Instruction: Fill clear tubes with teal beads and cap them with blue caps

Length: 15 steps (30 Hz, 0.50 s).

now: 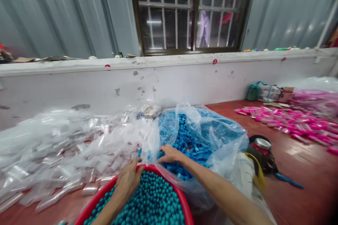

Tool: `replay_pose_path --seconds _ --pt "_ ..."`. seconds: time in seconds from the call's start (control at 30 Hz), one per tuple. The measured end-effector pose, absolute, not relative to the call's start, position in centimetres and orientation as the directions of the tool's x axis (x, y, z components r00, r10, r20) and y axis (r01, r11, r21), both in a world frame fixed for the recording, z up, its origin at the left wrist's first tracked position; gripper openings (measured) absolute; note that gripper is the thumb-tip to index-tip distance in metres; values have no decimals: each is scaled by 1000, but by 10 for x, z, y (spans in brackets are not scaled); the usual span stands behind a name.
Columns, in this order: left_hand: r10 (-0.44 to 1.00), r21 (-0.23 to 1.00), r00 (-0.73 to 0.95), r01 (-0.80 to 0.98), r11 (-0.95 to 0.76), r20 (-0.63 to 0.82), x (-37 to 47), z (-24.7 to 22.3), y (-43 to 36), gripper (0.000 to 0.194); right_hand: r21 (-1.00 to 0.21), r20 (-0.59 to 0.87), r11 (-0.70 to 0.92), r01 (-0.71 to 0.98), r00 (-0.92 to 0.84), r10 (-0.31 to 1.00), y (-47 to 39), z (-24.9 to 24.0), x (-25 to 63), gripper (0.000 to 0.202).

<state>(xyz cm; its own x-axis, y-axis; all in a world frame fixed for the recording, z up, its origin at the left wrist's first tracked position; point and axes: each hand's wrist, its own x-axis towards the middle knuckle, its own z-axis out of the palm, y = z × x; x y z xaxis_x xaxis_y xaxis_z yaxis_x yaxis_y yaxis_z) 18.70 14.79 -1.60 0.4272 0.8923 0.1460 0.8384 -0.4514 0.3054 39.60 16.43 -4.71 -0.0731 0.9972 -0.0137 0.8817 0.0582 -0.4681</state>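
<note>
While the left hand [128,179] reaches over the far rim of a red basin [182,195], the right hand [170,154] is at the near edge of a clear plastic bag [225,140], its thumb and forefinger clamped on a small blue piece [160,155]. The left thumb is at the basin's rim and the forefinger points forward, with another blue part [139,152] just beyond its tip; whether those fingers are clamped on it or merely beside it, one cannot tell. The basin, directly in front of the person, holds a mass of round teal beads [153,197], and the left forearm crosses above them. Beyond the basin and to its right, the bag lies spread open with a heap of blue pieces [196,147] inside, and the right forearm passes over its near side. To the left, a broad pile of clear plastic tubes [66,154] covers the red floor [290,204] as far as the white wall [179,84]. Right of the bag stands something dark and red with a metal lid [262,143], a yellow strip [260,177] near it. Farther right lie many pink-and-clear pieces [295,123], and a barred window [194,10] is set above the wall.
</note>
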Motion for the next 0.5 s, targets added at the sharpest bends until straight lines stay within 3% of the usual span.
replay_pose_path --seconds 0.07,0.13,0.23,0.37,0.5 --pt "891 243 436 857 -454 126 207 -18 160 38 -468 -21 50 882 -68 997 160 -51 396 49" --pt "867 215 487 840 -498 104 222 -25 170 42 -471 21 41 881 -35 999 156 -52 397 36" --pt "803 286 593 761 -582 57 231 -39 179 38 -498 145 79 863 -7 989 144 -54 401 21" --pt "787 348 594 712 -610 167 229 -48 184 27 -548 290 202 812 -42 956 118 -55 415 23" --pt "781 299 567 722 -624 261 237 -42 179 25 -584 339 216 783 -6 941 95 -56 438 22"
